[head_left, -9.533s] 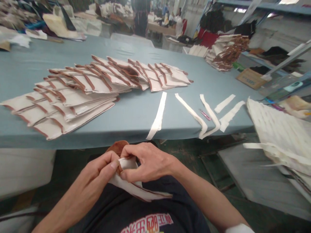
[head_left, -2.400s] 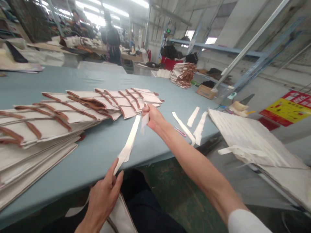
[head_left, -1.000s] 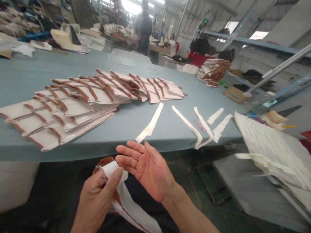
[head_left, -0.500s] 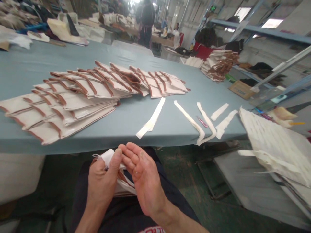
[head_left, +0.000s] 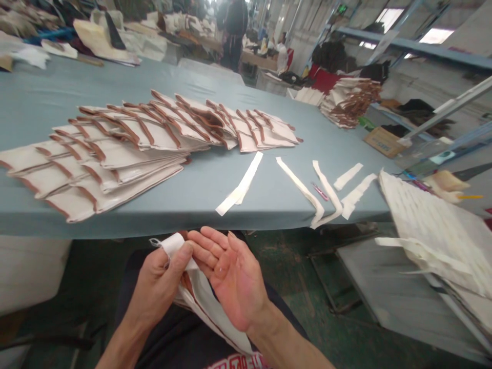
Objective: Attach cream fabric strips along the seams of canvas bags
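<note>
My left hand (head_left: 159,279) pinches a white fabric strip (head_left: 172,245) between thumb and fingers, at the corner of a cream fabric piece with brown edging (head_left: 207,297). A loose thread (head_left: 155,242) sticks out above that hand. The piece hangs down over my lap, partly hidden behind my hands. Beside it my right hand (head_left: 234,279) is turned palm up, its fingers stretched out and their tips close to the strip. On the blue-grey table ahead lie overlapping cream pieces with brown edges (head_left: 165,133).
Cream strips (head_left: 240,184) and a small pink-purple tool (head_left: 320,191) lie near the front edge of the table (head_left: 146,223). At right, a board with many strips (head_left: 434,230) rests on a grey stand. A brown-edged stack (head_left: 349,102) and a cardboard box (head_left: 382,142) stand farther back.
My right hand has turned its palm further upward. More of the cream piece shows below my hands, and the white strip is more exposed at my left thumb.
</note>
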Tool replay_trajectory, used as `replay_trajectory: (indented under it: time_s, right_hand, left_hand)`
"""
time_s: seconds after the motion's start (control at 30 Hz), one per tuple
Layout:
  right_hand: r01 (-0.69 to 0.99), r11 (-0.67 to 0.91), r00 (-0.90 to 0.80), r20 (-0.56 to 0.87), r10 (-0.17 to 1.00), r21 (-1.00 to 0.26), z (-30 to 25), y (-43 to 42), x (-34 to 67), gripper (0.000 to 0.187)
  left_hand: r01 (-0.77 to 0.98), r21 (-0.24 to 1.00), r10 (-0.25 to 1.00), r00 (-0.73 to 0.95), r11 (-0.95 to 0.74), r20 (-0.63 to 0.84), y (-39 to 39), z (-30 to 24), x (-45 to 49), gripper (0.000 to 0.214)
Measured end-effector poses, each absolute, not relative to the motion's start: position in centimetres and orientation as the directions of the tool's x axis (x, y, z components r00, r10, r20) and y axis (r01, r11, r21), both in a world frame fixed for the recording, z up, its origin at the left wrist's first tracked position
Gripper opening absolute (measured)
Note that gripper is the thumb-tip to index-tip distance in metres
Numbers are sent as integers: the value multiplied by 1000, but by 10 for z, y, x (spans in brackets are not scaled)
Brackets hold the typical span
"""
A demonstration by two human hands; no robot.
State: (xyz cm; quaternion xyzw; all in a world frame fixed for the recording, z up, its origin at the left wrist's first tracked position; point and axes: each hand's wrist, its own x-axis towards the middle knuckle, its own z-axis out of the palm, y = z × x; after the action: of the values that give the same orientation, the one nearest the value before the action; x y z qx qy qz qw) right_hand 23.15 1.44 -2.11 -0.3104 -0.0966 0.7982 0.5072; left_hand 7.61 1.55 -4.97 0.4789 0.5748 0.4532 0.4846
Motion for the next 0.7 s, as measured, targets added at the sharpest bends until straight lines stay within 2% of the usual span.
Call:
replay_trajectory:
  time_s: [0.13, 0.27, 0.37, 0.57, 0.7]
  right_hand:
    - [-745, -448, -259, -404, 877, -494, -27, 12, 231, 43]
    - [-755, -391, -209, -371, 905, -527, -26, 13, 232, 45]
    - [-774, -392, -217, -374, 902, -496, -24, 15, 232, 43]
    - [-770, -479, -293, -435, 852, -420, -17, 16, 230, 44]
    - [-805, -465, -263, -480, 837, -370, -13, 20, 232, 44]
  left_hand:
    - [111, 979, 985, -36, 170, -167, 22, -48, 78, 56]
    - [124, 977, 984, -67, 175, -167, 22, -42, 87, 49]
    - [125, 977, 983, -87, 172, -162, 18, -42, 90, 47]
    - [116, 973, 971, -158, 200, -180, 19, -53, 77, 62]
    - [151, 964, 970, -141, 218, -197, 17, -61, 67, 61]
